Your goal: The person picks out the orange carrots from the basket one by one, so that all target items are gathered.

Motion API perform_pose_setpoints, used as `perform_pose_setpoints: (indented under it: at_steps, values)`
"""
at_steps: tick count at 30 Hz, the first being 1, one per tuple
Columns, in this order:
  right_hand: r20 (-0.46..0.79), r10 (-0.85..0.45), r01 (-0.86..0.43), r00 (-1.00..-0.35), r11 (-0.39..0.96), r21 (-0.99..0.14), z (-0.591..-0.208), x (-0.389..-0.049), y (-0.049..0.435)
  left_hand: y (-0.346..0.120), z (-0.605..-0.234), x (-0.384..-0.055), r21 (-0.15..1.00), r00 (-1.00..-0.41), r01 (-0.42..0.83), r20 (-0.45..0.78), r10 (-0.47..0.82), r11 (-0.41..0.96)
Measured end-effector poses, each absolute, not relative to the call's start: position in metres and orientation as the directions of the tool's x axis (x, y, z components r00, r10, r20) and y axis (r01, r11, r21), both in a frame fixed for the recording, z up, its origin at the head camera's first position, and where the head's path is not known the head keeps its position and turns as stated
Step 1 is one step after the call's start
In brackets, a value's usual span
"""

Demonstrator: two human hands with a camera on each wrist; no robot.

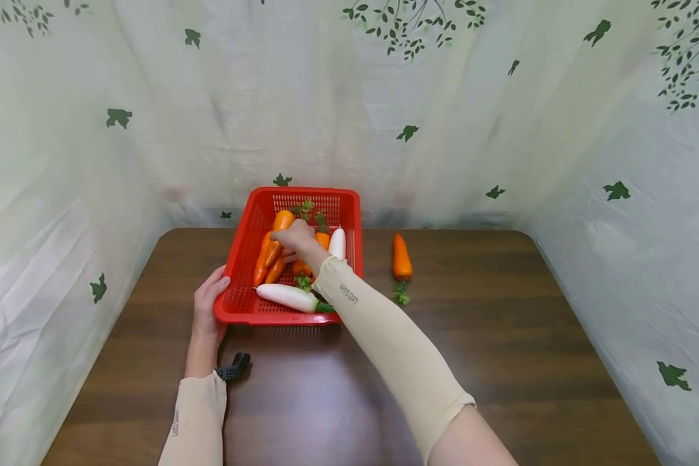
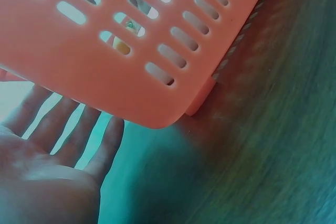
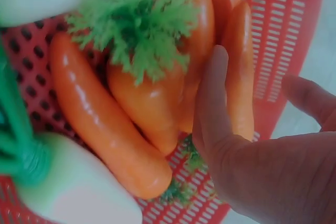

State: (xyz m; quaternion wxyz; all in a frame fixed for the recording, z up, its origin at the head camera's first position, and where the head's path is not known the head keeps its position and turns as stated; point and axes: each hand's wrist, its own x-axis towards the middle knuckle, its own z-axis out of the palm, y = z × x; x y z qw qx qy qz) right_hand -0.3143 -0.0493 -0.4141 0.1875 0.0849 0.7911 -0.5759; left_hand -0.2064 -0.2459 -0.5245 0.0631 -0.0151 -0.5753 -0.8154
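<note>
Brown wood table (image 1: 501, 362): red plastic basket (image 1: 279, 318) at its far side, left of centre.

Left hand (image 1: 208, 301) at the basket's near-left edge, thumb over the rim, fingers under it from outside; reads as a grip on the basket. Right hand (image 1: 299, 238) inside the basket, forearm slanting in from the lower right. Its fingers run straight along one carrot, thumb standing off on the far side in the right wrist view; looks loose, no pinch visible.

White radish (image 1: 285, 296) lies crosswise along the near wall; second white radish (image 1: 338, 243) by the right wall.

Key relation: upper orange carrot (image 1: 282, 221), left-hand half of the basket, lies just left of the right palm, between thumb and fingers. Long axis roughly fore-and-aft, thick end away, narrowing toward the person. Right hand nearer; from the left hand it lies beyond and rightward.

Loose carrot (image 1: 402, 259) on the table, right of the basket.
</note>
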Motion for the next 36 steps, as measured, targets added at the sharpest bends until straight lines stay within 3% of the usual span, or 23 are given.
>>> perform_pose_setpoints:
  at_steps: [12,21,28,36]
  values:
    - [-0.399,0.015,0.362,-0.917,0.454,-0.814,-0.437,-0.329,-0.060,-0.241,-0.530,-0.201,0.934,-0.989,0.129,0.098,-0.106,-0.332]
    - [-0.377,-0.026,0.334,-0.926,0.410,-0.849,-0.434,-0.327,-0.058,-0.242,-0.526,-0.203,0.939,-0.990,0.122,0.092,-0.106,-0.322]
    - [-0.391,-0.069,0.354,-0.918,0.302,-0.885,-0.428,-0.318,-0.054,-0.245,-0.525,-0.206,0.935,-0.989,0.141,0.115,-0.098,-0.325]
    - [-0.408,-0.093,0.357,-0.908,0.335,-0.872,-0.424,-0.317,-0.048,-0.247,-0.526,-0.205,0.939,-0.990,0.133,0.109,-0.092,-0.317]
